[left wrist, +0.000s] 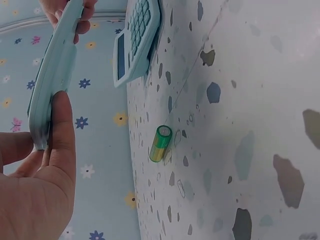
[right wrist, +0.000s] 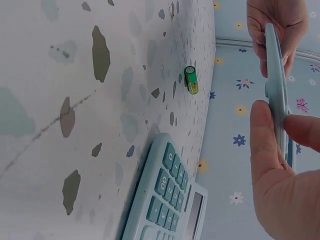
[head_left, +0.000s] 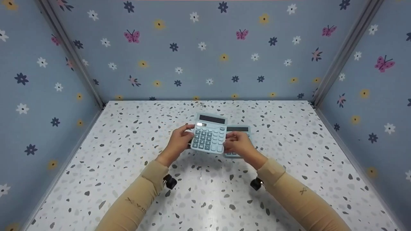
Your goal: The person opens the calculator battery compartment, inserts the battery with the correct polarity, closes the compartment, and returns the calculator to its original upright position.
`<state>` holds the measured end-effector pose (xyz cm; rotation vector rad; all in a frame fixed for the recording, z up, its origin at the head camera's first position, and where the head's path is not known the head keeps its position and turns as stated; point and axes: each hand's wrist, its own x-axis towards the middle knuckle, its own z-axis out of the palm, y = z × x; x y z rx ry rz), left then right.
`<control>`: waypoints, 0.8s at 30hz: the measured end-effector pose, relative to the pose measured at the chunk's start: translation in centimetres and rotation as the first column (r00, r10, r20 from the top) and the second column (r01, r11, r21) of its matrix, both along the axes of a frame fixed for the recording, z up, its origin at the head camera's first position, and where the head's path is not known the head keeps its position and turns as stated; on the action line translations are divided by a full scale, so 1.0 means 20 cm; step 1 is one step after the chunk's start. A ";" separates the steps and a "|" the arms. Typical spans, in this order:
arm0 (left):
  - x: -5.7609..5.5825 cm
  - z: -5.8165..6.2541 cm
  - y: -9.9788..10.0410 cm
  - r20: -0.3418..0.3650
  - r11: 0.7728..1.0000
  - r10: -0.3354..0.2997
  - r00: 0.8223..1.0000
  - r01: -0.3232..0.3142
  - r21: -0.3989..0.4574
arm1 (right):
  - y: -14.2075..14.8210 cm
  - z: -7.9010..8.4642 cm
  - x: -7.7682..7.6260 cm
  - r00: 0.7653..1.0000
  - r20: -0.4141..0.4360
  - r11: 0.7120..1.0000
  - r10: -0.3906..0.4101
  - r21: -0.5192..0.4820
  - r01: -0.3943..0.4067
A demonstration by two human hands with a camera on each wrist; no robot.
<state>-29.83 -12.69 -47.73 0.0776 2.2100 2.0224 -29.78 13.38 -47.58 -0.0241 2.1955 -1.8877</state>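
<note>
Between both hands a light-blue calculator (head_left: 209,133) is held up off the table, its keys and dark display facing the head camera. The left hand (head_left: 177,141) grips its left edge, thumb on one face and fingers on the other, as the left wrist view shows. At the opposite edge, the right hand (head_left: 240,145) pinches it the same way. A second light-blue calculator (head_left: 238,129) lies on the table, partly covered by the right hand and the raised one. In both wrist views a green and yellow battery (left wrist: 160,143) lies on the tabletop; the head view hides it.
The white speckled table (head_left: 205,199) is bounded by blue flowered panels (head_left: 205,48) at the back and both sides. Grey metal posts (head_left: 348,51) stand at the rear corners. Small black devices (head_left: 170,182) hang beneath both wrists.
</note>
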 end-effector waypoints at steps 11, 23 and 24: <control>0.04 -0.02 0.06 0.026 1.000 -0.003 1.000 0.002 0.030 | 0.08 0.00 0.03 1.000 0.011 1.000 0.005 0.020 -0.005; 0.06 -0.04 0.09 0.016 0.999 -0.042 0.999 0.042 0.015 | 0.18 0.02 0.02 0.998 -0.059 0.994 0.014 0.106 -0.008; 0.06 -0.04 0.09 0.015 0.999 -0.051 0.999 0.051 0.014 | 0.18 0.02 0.02 0.998 -0.061 0.994 0.009 0.111 -0.002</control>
